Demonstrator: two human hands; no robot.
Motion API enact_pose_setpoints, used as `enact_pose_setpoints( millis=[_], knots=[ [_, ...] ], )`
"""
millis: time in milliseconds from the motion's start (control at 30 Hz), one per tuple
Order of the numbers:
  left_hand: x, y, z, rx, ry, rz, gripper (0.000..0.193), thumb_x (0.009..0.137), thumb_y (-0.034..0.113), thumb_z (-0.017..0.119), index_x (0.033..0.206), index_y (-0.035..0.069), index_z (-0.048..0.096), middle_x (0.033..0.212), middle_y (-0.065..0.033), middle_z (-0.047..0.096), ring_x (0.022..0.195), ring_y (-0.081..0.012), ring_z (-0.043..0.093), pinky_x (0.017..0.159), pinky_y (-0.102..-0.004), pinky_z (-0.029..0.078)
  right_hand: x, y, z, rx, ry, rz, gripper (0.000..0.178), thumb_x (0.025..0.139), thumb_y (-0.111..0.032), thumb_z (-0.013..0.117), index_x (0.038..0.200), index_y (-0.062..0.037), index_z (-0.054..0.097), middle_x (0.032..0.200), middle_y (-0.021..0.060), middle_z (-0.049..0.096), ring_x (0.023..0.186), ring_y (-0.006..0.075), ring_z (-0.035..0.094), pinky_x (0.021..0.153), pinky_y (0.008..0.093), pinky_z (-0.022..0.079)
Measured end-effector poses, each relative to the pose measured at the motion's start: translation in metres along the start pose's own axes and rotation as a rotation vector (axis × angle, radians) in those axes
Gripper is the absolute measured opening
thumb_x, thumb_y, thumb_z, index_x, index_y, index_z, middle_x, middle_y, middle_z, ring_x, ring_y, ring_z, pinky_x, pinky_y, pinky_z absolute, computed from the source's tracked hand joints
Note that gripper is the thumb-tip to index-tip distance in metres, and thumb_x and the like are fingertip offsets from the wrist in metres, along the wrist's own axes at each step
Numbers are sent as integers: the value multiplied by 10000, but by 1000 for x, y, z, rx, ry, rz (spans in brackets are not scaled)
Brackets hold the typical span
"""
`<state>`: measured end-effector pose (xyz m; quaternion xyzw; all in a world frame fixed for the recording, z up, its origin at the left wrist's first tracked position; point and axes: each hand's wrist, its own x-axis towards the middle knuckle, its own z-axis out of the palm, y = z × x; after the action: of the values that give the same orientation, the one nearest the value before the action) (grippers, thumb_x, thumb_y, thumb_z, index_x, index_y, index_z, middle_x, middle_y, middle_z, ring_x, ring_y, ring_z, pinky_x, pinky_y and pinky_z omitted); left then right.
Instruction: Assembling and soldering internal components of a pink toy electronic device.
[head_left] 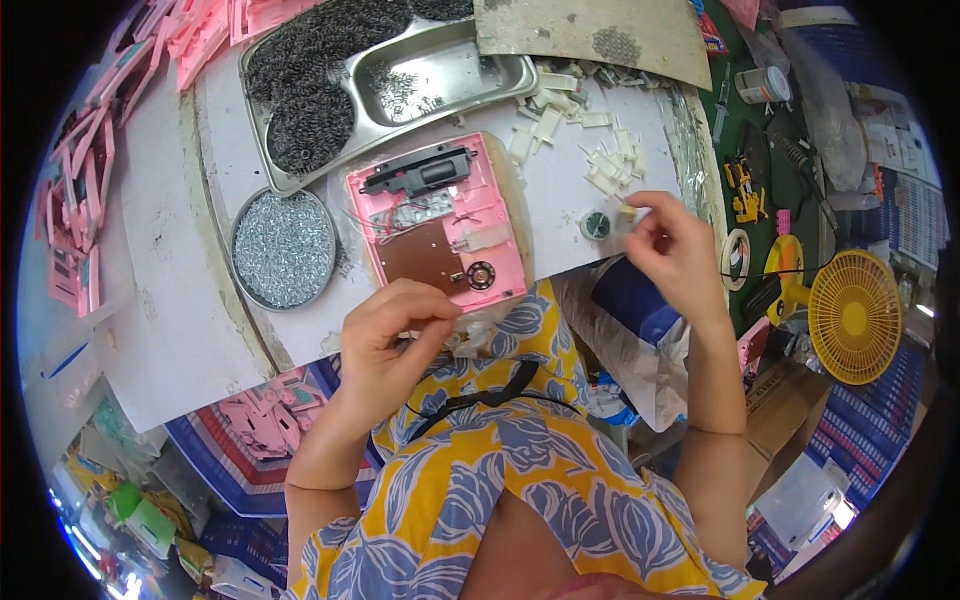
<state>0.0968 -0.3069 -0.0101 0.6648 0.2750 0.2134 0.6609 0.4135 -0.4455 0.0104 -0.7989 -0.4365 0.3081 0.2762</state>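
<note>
Left hand [385, 338] low centre of frame, thumb and index drawn close together, fingertips at the bottom edge of the pink case [487, 190]; can't tell if anything is pinched there. Right hand [680, 255] right of centre, fingers curled, thumb and index narrow, a small yellowish piece [627, 213] at the fingertips; unclear whether it is gripped. Just left of that piece: small round container [595, 226], dark green inside.

Pink case lies mid-frame near the front table edge, slightly turned, inside facing up. In it: black plastic mechanism [420, 172] across the top, red wires [400, 213] below that, brown board [415, 258] lower left, pale strip [487, 237] at right, black round part [481, 275] lower right.

White table [160, 320] under it all. Left of case: round dish [288, 307] full of small silvery metal pieces [283, 245]. Above: metal tray [470, 50], dark springs [300, 125] heaped in its left part, a few more in the right compartment. White plastic pieces [605, 170] scattered upper right of the case, tan board [590, 25] above them at top of frame. Pink frames [85, 190] piled upper left. Far right: yellow fan [853, 315], white ring [735, 260] left of it. Lower left, below table level: crate [225, 490] with pink parts [275, 412] inside. Patterned yellow garment [500, 450] fills bottom centre.
</note>
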Motion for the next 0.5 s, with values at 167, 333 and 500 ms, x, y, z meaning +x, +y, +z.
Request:
enact_pose_setpoints(
  millis=[167,333,500],
  knots=[
    [10,-6,0,-213,10,-87,272,899,-80,665,1156,7,640,1031,-66,676,899,-115,669,766,-244,564,-7,-38,27,891,-69,102,453,878,23,712,1309,28,572,845,16,629,653,77,607,564,205,483],
    [16,-1,-17,-273,-44,-77,391,911,-86,676,1206,43,454,1014,-62,647,926,-80,652,764,-204,540,-5,-89,87,1068,-322,207,440,885,7,718,1299,17,568,866,36,672,671,74,641,608,204,527],
    [11,8,-25,-289,14,-74,389,906,-85,684,1194,43,456,1003,-55,644,934,-77,652,782,-207,537,7,-101,99,1071,-433,172,426,900,-11,719,1297,13,569,875,41,680,676,71,642,610,204,524]
  ],
)
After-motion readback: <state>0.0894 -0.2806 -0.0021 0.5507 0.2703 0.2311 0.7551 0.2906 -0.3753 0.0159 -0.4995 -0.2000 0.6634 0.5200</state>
